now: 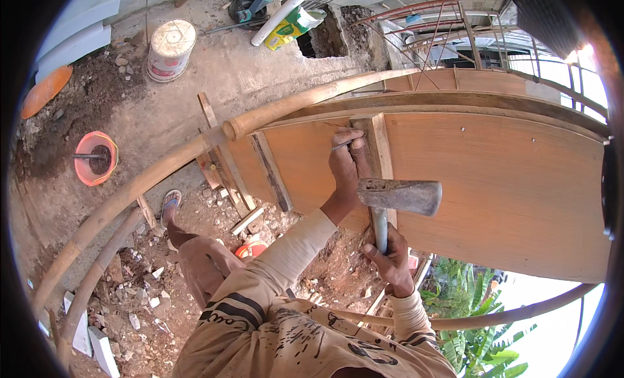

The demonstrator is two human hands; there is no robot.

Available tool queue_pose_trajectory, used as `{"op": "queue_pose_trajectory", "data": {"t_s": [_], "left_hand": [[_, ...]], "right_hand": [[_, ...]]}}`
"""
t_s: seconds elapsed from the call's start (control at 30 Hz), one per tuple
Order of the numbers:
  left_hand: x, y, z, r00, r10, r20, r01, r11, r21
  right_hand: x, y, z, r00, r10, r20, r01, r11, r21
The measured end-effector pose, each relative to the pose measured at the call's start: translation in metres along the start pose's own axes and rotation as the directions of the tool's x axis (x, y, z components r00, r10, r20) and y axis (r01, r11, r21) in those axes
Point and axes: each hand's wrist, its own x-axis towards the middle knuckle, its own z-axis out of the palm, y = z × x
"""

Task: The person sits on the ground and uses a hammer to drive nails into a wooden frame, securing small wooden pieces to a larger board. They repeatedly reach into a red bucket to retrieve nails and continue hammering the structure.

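My right hand (392, 258) grips the pale grey-blue handle of a hatchet (406, 196), its worn metal head flaring toward the right. The head hangs over the lower part of a wooden batten (377, 141) that runs across an orange-brown plywood panel (494, 183). Beside that batten's upper end, my left hand (349, 160) is closed, pinching a thin dark nail (344, 144) between thumb and fingers. Where the nail's tip rests is hard to make out. A second batten (272, 170) crosses the panel further left.
Bamboo poles (279, 111) curve past the panel. Below lies rubble-strewn ground (143, 293). A white bucket (171, 50), an orange-pink bucket (96, 158) and a yellow-green sack (286, 30) stand or lie beyond, near a dark pit (323, 40). Banana leaves (481, 313) show at lower right.
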Motion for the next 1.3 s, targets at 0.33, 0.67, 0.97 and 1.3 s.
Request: {"op": "queue_pose_trajectory", "data": {"t_s": [0.33, 0.67, 0.97, 1.3], "left_hand": [[0.001, -0.009, 0.003, 0.995, 0.073, -0.068, -0.073, 0.997, -0.006], [0.000, 0.007, -0.003, 0.957, 0.256, -0.137, -0.265, 0.963, -0.048], [-0.002, 0.012, -0.011, 0.957, 0.236, -0.171, -0.256, 0.961, -0.106], [-0.003, 0.004, -0.010, 0.922, 0.318, -0.221, -0.343, 0.935, -0.089]], "right_hand": [[-0.059, -0.053, -0.052, 0.993, 0.067, 0.101, -0.051, 0.986, -0.157], [-0.050, -0.093, -0.064, 0.992, -0.125, -0.016, 0.088, 0.781, -0.618], [-0.018, -0.118, -0.064, 0.776, -0.557, 0.295, 0.346, -0.015, -0.938], [-0.013, -0.149, -0.032, 0.665, -0.609, 0.432, 0.411, -0.184, -0.893]]}}
